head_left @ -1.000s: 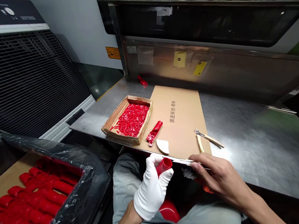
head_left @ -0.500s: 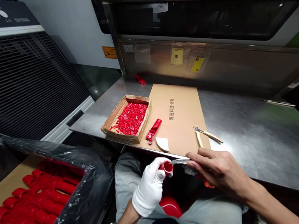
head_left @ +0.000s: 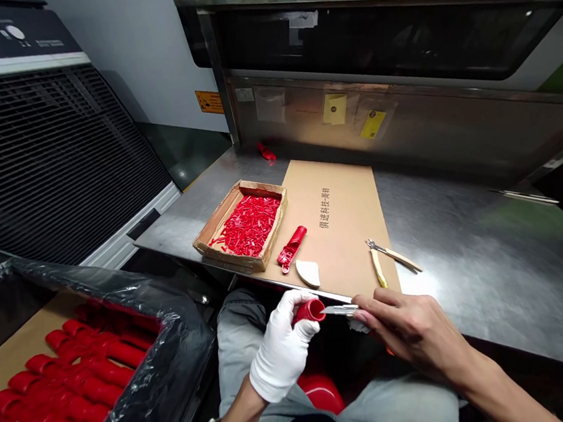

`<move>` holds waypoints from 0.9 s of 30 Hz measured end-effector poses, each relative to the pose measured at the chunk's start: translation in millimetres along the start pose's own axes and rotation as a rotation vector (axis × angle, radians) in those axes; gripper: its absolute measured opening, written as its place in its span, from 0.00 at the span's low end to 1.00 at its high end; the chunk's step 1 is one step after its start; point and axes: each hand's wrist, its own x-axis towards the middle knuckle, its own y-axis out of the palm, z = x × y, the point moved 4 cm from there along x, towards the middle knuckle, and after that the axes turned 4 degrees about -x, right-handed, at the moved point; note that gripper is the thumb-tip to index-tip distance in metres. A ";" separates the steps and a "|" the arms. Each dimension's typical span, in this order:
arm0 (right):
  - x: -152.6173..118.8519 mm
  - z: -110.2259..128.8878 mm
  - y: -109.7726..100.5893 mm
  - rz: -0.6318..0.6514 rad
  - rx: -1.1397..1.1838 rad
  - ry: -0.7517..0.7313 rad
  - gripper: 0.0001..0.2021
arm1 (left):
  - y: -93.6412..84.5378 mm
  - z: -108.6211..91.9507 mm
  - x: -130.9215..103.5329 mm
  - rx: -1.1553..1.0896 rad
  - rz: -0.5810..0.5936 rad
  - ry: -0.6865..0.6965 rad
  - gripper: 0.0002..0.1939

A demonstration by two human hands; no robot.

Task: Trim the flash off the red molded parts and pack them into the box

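My left hand [head_left: 282, 348], in a white glove, is closed around a red plastic tube [head_left: 309, 311] with its round open end facing right. In my bare right hand [head_left: 409, 325] is a utility knife [head_left: 341, 310], gripped between thumb and fingers. Its blade points left and its tip is at the tube's rim; whether it touches cannot be made out. Just beyond my hands, on a cardboard sheet [head_left: 348, 224], lie another red plastic part [head_left: 292, 249] with a cut-open side and a white wedge-shaped piece [head_left: 308, 273].
Pliers [head_left: 391, 256] with pale handles lie at the cardboard's right edge. A shallow carton [head_left: 205, 249] of small red scraps stands left on the metal table [head_left: 479, 271]. At lower left, a box lined with black plastic [head_left: 182, 322] holds several red tubes [head_left: 84, 373].
The tube has turned slightly in my left hand, and the glove's thumb and fingers have shifted on it. The knife blade now sits just outside the rim. The view has shifted a little.
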 end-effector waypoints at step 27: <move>70.4 -53.9 67.7 -0.220 -0.056 0.321 0.21 | -3.5 19.9 -16.1 -0.735 -0.146 -0.576 0.25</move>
